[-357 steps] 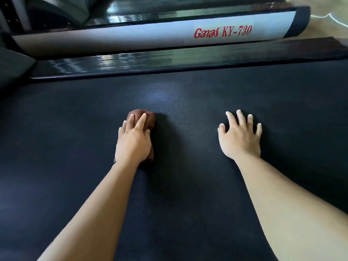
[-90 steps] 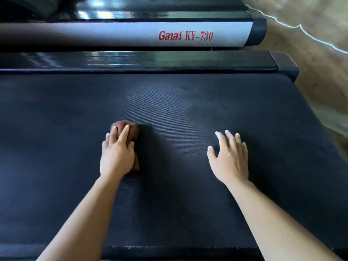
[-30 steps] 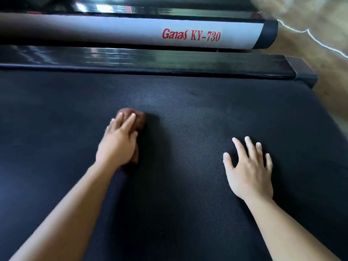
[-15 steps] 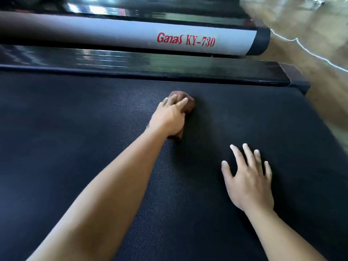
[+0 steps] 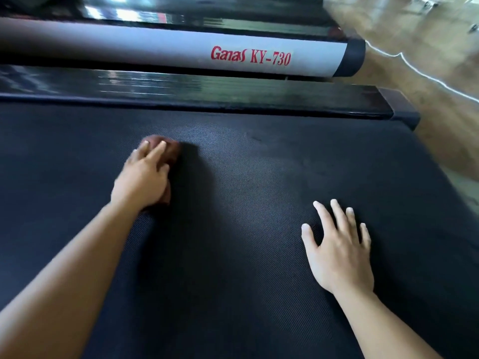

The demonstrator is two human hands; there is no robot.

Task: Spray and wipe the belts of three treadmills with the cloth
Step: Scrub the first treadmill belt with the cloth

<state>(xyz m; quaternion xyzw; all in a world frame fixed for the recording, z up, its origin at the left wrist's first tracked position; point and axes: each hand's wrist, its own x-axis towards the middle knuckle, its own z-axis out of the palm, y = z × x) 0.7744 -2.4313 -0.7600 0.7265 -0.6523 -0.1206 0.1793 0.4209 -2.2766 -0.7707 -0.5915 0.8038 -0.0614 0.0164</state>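
1. Two bare hands lie on the belt (image 5: 246,203). The left hand (image 5: 141,177) is blurred and covers most of the cloth (image 5: 173,152), so only a rounded reddish-brown bulge past the fingertips and a sliver beside the heel of the hand show
2. Its fingers (image 5: 158,151) lie extended on top of the cloth, pressing it onto the belt rather than curling round it; the thumb is hidden
3. The cloth sits on the belt's far half, left of the belt's middle, bunched into a soft lump; its weave cannot be made out
4. The right hand (image 5: 339,255) is sharp and rests palm down on the belt's right part, fingers (image 5: 324,218) straight, spread and holding nothing, well apart from the cloth
5. The belt is dark and matte with a fine dotted grain; the frame cuts off its left and near edges
6. Along the belt's far edge runs a glossy black side rail (image 5: 207,95) with ribbed reflections. Beyond it is a smooth grey rounded beam (image 5: 155,50) with a black end cap and red lettering "Ganas KY-730"
7. Past the belt's right end is a wood-toned floor (image 5: 427,104), smeared by blur, crossed by a thin white cable (image 5: 414,69)
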